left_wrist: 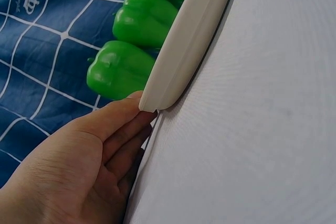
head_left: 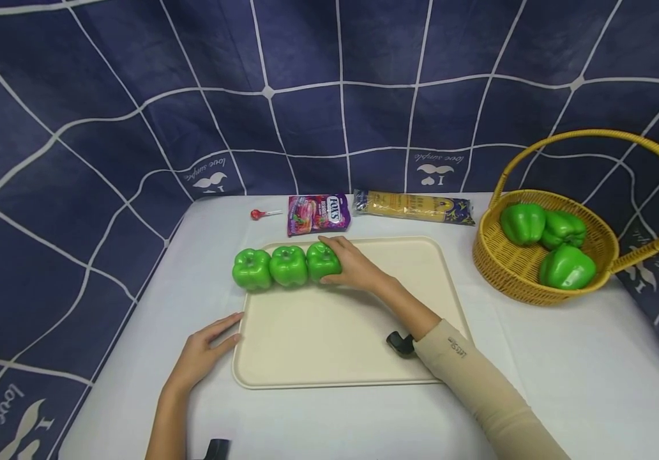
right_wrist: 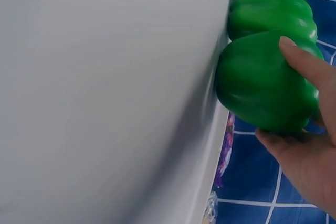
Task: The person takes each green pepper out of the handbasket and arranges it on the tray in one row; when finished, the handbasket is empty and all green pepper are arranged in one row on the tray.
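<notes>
Three green bell peppers stand in a row along the back left of a cream tray (head_left: pixel 341 338): the left pepper (head_left: pixel 251 269) at the corner, the middle pepper (head_left: pixel 288 266) beside it, and the right pepper (head_left: pixel 319 260). My right hand (head_left: pixel 355 265) grips that right pepper, thumb on the near side and fingers behind. In the right wrist view the gripped pepper (right_wrist: pixel 265 82) touches its neighbour. My left hand (head_left: pixel 205 351) rests at the tray's left edge with fingers fairly straight; in the left wrist view its fingertips touch the tray rim (left_wrist: pixel 191 40).
A wicker basket (head_left: pixel 496 275) with a tall handle holds three more green peppers (head_left: pixel 568 267) at the right. Behind the tray lie a red lollipop (head_left: pixel 257 214), a purple candy bag (head_left: pixel 318 214) and a long yellow-and-blue packet (head_left: pixel 412 207). A blue patterned curtain (head_left: pixel 375 121) hangs behind.
</notes>
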Available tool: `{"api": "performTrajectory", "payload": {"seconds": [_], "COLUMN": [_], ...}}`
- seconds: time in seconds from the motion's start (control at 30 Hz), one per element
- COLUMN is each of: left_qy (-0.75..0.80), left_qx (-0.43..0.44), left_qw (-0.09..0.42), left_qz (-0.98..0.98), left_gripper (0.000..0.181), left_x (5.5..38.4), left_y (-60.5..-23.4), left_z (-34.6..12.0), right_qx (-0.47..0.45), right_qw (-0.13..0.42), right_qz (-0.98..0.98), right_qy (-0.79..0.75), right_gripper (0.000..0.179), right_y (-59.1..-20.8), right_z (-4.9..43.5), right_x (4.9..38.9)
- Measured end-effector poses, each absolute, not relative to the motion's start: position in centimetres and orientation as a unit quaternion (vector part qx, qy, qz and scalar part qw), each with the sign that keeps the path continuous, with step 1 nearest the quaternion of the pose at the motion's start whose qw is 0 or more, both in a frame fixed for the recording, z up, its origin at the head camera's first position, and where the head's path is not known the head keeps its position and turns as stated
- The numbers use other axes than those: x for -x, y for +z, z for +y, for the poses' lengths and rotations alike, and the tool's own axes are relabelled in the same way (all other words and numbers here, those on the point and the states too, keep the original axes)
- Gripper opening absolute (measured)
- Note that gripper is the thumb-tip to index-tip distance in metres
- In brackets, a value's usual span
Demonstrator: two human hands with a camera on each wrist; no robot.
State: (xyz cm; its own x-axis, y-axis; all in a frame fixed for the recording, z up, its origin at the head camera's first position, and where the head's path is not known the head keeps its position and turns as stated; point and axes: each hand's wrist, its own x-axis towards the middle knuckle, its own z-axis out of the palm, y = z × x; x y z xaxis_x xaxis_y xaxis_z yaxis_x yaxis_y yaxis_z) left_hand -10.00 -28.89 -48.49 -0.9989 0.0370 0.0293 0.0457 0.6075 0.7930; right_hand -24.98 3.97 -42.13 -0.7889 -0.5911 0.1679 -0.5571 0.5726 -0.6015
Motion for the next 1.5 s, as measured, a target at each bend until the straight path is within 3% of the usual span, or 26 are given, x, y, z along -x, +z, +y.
{"api": "performTrajectory", "payload": {"seconds": [1.0,1.3,1.5], "left_qy": [-0.447,-0.449,-0.449], "left_qx": [0.023,0.022,0.021], "left_qw": [0.001,-0.003,-0.005], "left_qz": [-0.894,-0.893,-0.893], "left_gripper": [0.048,0.047,0.047], "left_x": [10.0,10.0,10.0], "left_y": [-48.6,-48.4,-48.6], "left_z": [-28.9,-28.8,-29.0], "right_qx": [0.314,0.284,0.217], "right_qw": [0.012,-0.034,-0.1], "right_qz": [0.886,0.893,0.911], "right_qy": [-0.342,-0.348,-0.337], "right_gripper": [0.101,0.097,0.088], "right_y": [-42.3,-40.1,-38.9], "right_z": [4.4,10.3,17.0], "right_x": [24.6,23.6,23.3]}}
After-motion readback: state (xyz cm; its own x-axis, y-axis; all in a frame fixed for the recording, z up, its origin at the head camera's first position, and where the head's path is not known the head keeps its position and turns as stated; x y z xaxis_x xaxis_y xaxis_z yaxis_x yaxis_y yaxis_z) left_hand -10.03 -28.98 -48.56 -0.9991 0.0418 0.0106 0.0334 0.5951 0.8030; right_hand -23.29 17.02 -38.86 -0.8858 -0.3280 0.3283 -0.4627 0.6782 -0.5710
